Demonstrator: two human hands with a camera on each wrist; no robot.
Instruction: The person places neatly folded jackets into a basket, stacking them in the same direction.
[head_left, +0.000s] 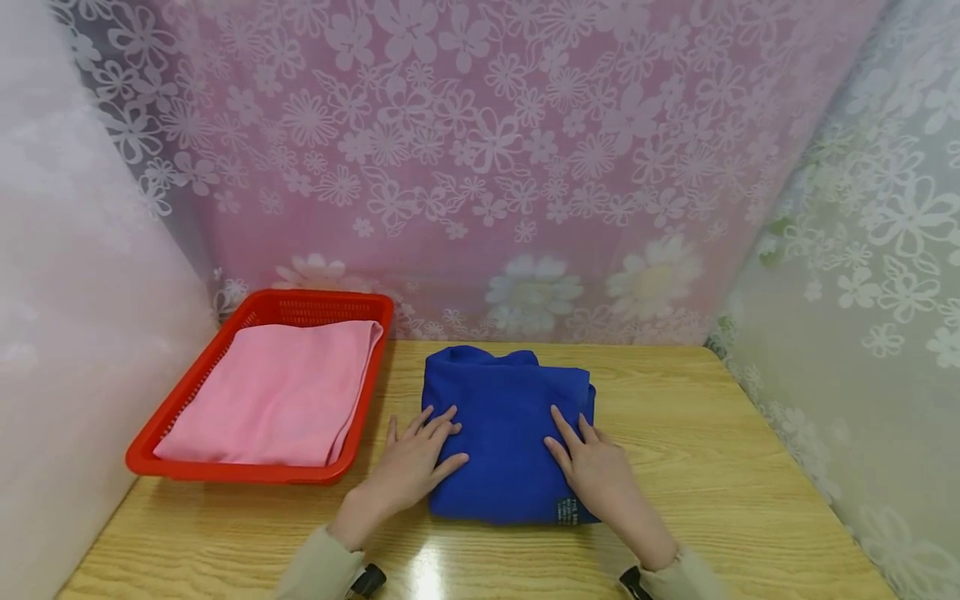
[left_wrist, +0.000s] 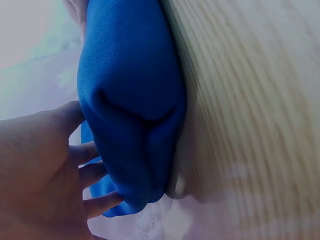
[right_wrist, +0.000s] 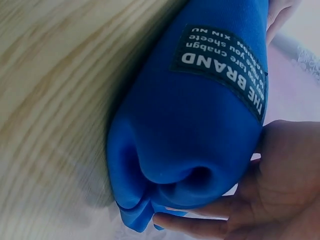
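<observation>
While the left hand (head_left: 408,462) rests with relaxed, spread fingers on the left side of the folded blue cloth (head_left: 502,450), the right hand (head_left: 600,475) lies likewise on the right side, neither one gripping. The blue cloth sits on the table (head_left: 690,442), its dark label (head_left: 567,511) at the near right corner. Left of it stands a red basket (head_left: 232,472) with folded pink cloth (head_left: 277,392) inside. Behind hangs a flowered backdrop (head_left: 480,175).

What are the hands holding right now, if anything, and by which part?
Nothing looks gripped: the left hand and right hand just rest on the folded blue cloth, near its left and right edges respectively.
</observation>
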